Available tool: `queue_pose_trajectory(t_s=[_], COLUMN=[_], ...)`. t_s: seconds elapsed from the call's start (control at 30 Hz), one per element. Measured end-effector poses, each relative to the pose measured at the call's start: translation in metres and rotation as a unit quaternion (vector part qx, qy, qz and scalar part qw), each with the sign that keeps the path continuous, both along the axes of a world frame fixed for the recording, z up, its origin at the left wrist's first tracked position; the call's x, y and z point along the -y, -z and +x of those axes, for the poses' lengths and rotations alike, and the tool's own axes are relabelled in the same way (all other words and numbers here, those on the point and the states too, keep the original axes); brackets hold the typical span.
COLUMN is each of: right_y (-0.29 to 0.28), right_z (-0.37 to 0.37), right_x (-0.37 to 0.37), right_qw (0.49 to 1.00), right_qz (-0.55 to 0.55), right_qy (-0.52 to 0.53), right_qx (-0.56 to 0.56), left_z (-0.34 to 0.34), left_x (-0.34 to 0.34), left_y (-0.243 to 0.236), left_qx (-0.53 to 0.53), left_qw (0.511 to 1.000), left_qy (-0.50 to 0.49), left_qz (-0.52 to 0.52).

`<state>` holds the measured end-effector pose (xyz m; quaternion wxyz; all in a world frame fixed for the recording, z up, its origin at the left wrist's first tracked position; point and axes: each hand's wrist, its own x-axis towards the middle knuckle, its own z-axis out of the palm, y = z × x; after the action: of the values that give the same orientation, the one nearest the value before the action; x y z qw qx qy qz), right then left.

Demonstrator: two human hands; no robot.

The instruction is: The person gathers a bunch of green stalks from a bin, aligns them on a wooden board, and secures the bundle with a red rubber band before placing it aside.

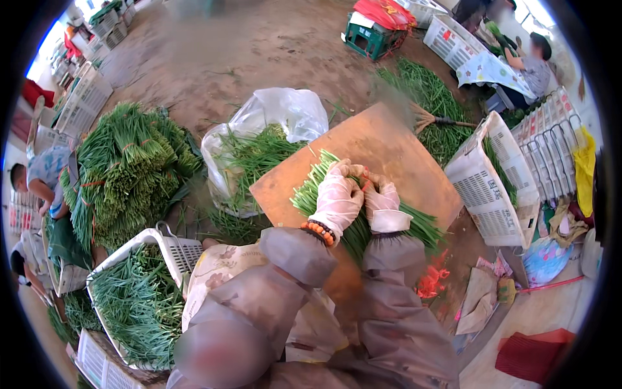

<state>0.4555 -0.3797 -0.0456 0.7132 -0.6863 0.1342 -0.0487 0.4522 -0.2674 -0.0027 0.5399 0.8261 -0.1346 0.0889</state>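
A bunch of chives (354, 243) lies across the brown board (414, 162) in front of me, pale cut ends to the upper left and green leaves to the lower right. My left hand (338, 200), in a whitish glove with an orange bead bracelet at the wrist, rests on the bunch with its fingers curled. Close beside it, my right hand (381, 198), gloved too, has fingertips pinched together. A thin red tie (365, 176) shows between the fingers of both hands, over the bunch. Its lower part is hidden by the gloves.
Left of me are a tall pile of tied chives (123, 175) and a white crate of chives (139, 305). A clear plastic bag (285, 107) with loose greens stands beyond the board. On the right are a white crate (486, 185), a broom (431, 120) and red ties (433, 279). Other people sit on both sides.
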Motion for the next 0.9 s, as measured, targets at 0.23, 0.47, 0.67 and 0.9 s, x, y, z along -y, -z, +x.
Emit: queue_pose_trajectory(t_s=[0.23,0.47,0.67,0.9], right_y=[-0.002,-0.011,-0.022,-0.037], right_z=[-0.002,-0.011,-0.017,-0.013], right_x=[-0.001,0.002,0.013,-0.003], right_qw=[0.998,0.983,0.984,0.994], right_qz=[-0.037,-0.158,-0.076,0.042], right_qy=[0.007,-0.035,-0.145,-0.077], right_qx=[0.046,0.092,0.071,-0.061], left_z=[0.007,0.007,0.002,0.005], left_x=[0.007,0.006,0.005,-0.007], left_y=[0.012,0.012,0.015,0.02], left_qx=[0.027,-0.061,-0.067,0.091], left_qw=[0.992,0.993,0.99,0.996], left_qy=[-0.097,-0.102,-0.049,-0.01], left_qz=[0.08,0.024,-0.112,0.001])
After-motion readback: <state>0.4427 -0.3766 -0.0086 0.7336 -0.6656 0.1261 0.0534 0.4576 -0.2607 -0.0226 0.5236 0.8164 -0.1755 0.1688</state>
